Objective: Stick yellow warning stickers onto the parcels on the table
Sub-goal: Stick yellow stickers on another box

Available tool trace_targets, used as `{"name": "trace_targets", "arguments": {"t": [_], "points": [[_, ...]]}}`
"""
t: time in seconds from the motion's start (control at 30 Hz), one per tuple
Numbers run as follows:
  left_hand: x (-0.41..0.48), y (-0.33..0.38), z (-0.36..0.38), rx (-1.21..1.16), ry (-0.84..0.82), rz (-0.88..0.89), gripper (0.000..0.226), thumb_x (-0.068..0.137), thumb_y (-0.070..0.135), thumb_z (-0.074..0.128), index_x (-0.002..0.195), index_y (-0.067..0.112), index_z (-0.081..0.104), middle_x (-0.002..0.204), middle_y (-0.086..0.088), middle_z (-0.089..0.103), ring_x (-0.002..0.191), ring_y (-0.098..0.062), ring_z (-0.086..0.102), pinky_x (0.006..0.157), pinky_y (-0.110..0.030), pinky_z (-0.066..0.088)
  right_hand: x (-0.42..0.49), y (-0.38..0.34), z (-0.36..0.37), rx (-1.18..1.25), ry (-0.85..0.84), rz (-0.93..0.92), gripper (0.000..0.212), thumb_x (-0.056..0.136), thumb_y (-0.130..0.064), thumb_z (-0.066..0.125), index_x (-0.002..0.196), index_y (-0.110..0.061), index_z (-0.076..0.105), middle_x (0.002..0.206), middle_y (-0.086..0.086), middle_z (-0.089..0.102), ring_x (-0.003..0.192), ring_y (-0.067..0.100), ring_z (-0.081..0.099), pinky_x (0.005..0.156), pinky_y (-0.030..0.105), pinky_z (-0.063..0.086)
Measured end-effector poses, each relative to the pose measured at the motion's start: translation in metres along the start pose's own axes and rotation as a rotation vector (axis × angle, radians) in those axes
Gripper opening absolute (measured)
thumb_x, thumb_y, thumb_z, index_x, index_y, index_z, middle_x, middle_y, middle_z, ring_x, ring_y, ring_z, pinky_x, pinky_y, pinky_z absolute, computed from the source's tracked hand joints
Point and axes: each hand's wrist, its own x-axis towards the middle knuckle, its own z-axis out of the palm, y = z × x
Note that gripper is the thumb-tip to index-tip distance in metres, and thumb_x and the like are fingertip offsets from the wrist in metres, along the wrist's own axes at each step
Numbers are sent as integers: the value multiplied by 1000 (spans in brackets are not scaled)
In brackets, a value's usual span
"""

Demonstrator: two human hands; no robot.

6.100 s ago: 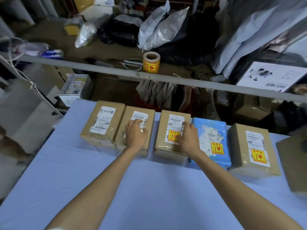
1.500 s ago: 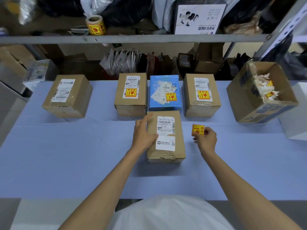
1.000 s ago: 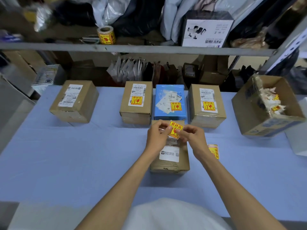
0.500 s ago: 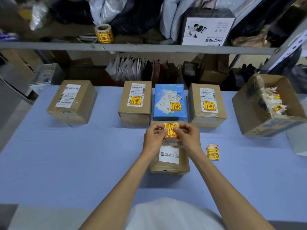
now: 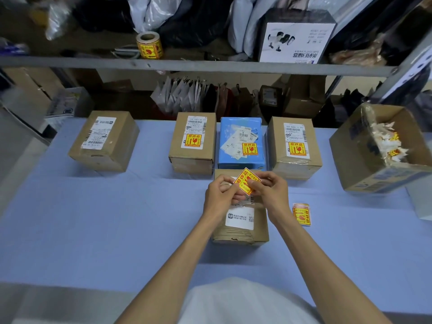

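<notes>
Both hands pinch one yellow warning sticker, tilted, just above the near brown parcel. My left hand holds its left edge and my right hand its right edge. A small stack of yellow stickers lies on the table right of that parcel. Behind stand a brown parcel, a blue parcel and another brown parcel, each carrying a yellow sticker. At the far left a brown parcel shows only a white label.
An open cardboard box with sticker backing scraps stands at the right. A roll of yellow stickers sits on the metal shelf behind the blue table, among bags and a white carton.
The sticker has turned from level to tilted between my fingers, still above the near parcel. Earlier I pulled this parcel forward from the row and put the sticker stack down on the table.
</notes>
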Motion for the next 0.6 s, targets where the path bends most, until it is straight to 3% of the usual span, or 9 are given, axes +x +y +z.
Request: {"name": "trace_targets", "arguments": {"t": [0.1, 0.33, 0.47, 0.6], "points": [[0, -2, -1, 33, -3, 4, 4, 92, 17, 59, 91, 13, 61, 83, -7, 75, 73, -16, 73, 67, -26, 57, 0, -1, -1, 7, 19, -6, 13, 83, -2, 69, 92, -10, 65, 87, 5, 71, 80, 16, 69, 65, 20, 58], [2, -1, -5, 113, 28, 8, 6, 88, 19, 64, 82, 18, 64, 82, -6, 72, 75, -14, 69, 71, -29, 57, 2, -3, -5, -40, -8, -12, 13, 83, -1, 69, 84, -14, 64, 86, 3, 72, 79, 15, 70, 64, 21, 58], [1, 1, -7, 165, 12, 20, 8, 88, 20, 65, 80, 19, 64, 78, -4, 71, 75, -18, 68, 69, -31, 56, 4, -3, -6, -63, -30, -18, 14, 82, -1, 70, 83, -13, 63, 85, 3, 72, 78, 14, 70, 60, 18, 56], [0, 3, -8, 180, -26, 24, 12, 88, 18, 64, 77, 22, 65, 80, -4, 72, 72, -13, 66, 62, -24, 51, 8, -1, -9, -74, -19, -13, 14, 82, -3, 71, 94, -7, 65, 91, 5, 72, 82, 14, 70, 58, 16, 54]]}}
